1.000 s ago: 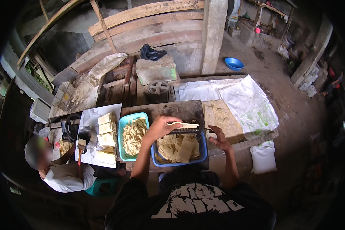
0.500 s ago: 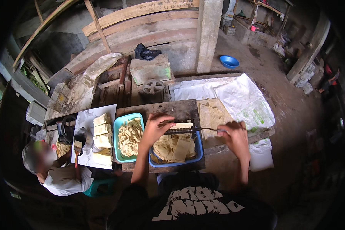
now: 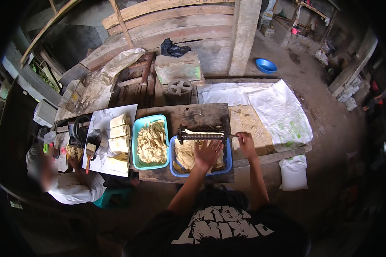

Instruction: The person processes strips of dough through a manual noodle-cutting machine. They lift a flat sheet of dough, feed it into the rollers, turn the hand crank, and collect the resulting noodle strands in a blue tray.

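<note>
A dark metal roller cutter with a hand crank stands over the blue basket. A pale dough sheet lies along its rollers. My left hand is open, fingers spread, palm down against the near side of the cutter. At the cutter's right end, my right hand is closed around the crank's handle. Flat cream dough pieces fill the basket below, partly hidden by my left hand and the cutter.
A turquoise tray of cut dough strips stands left of the basket. Farther left, folded dough sheets and a brush lie on a marbled board. A co-worker sits there. White sacking covers the surface to the right.
My left hand has let go of the dough and moved down and right, spreading against the cutter. The dough now sits lower in the rollers. The co-worker's hand has left the brush.
</note>
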`<state>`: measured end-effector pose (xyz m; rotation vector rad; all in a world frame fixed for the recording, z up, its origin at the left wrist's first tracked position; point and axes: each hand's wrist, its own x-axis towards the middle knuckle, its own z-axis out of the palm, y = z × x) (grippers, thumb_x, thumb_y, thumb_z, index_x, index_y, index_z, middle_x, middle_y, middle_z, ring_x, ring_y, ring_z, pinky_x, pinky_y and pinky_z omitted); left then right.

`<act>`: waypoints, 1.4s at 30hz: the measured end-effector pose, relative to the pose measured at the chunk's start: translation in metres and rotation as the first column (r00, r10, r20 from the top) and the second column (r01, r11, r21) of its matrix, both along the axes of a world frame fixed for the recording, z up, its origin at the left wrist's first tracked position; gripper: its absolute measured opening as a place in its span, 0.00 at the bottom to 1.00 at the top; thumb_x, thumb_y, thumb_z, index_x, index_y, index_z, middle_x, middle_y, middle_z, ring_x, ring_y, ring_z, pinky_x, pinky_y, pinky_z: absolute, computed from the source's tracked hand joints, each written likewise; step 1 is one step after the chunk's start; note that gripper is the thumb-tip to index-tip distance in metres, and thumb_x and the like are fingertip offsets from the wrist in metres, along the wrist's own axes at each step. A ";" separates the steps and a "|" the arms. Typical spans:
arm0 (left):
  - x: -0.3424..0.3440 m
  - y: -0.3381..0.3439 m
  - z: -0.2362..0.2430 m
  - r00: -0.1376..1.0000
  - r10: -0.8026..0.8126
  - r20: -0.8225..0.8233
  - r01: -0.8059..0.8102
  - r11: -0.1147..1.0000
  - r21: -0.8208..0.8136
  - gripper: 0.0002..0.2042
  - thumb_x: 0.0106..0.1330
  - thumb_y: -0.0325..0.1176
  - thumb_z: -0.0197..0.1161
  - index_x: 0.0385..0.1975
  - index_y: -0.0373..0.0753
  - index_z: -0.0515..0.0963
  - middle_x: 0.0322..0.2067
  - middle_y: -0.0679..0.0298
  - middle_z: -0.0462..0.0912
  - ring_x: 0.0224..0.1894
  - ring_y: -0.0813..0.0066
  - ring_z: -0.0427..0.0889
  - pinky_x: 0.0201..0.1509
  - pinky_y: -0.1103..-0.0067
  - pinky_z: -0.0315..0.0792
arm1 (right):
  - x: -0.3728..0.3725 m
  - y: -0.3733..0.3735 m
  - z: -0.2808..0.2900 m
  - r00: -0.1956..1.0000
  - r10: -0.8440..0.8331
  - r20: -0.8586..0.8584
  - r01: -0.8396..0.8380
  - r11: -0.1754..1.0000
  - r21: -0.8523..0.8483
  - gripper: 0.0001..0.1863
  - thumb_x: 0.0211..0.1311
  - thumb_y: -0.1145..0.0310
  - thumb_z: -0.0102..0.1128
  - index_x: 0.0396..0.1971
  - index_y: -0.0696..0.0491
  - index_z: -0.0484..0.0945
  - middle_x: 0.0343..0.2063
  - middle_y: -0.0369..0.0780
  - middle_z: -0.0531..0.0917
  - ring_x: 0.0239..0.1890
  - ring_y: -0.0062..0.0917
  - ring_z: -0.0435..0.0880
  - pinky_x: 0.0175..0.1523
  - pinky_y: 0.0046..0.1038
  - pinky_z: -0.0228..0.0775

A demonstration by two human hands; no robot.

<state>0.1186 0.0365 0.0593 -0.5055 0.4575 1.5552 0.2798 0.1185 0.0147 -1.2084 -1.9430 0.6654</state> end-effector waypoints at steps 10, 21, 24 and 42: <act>-0.028 0.000 -0.033 0.990 -0.050 0.130 -0.024 0.860 0.510 0.33 0.60 0.61 0.29 0.52 0.40 0.62 0.54 0.57 0.60 0.58 0.58 0.53 0.62 0.62 0.46 | 0.033 -0.087 0.088 0.975 0.080 0.206 -0.027 0.969 -0.246 0.10 0.50 0.65 0.58 0.31 0.53 0.78 0.27 0.43 0.80 0.32 0.36 0.78 0.41 0.31 0.65; -0.012 0.005 -0.022 1.000 -0.013 0.013 0.003 0.828 0.561 0.31 0.60 0.59 0.30 0.49 0.42 0.68 0.49 0.60 0.70 0.52 0.62 0.65 0.63 0.63 0.45 | 0.038 -0.082 0.147 0.973 0.062 0.223 -0.037 0.993 -0.116 0.10 0.48 0.64 0.60 0.29 0.51 0.79 0.28 0.41 0.81 0.32 0.34 0.78 0.44 0.32 0.62; -0.010 0.004 -0.014 0.999 0.043 0.010 -0.044 0.940 0.339 0.30 0.59 0.59 0.31 0.47 0.43 0.70 0.49 0.61 0.71 0.52 0.64 0.65 0.61 0.65 0.48 | 0.039 -0.078 0.149 0.967 0.055 0.248 -0.035 0.996 -0.086 0.10 0.48 0.62 0.60 0.29 0.51 0.79 0.27 0.41 0.81 0.32 0.35 0.78 0.46 0.33 0.61; -0.008 0.007 -0.030 0.824 0.003 -0.567 0.176 0.950 0.260 0.37 0.58 0.66 0.24 0.61 0.45 0.43 0.63 0.59 0.42 0.62 0.59 0.48 0.60 0.63 0.50 | 0.035 -0.069 0.150 0.958 0.071 0.278 -0.048 0.995 -0.091 0.11 0.47 0.63 0.61 0.29 0.52 0.79 0.27 0.41 0.80 0.33 0.36 0.77 0.48 0.35 0.60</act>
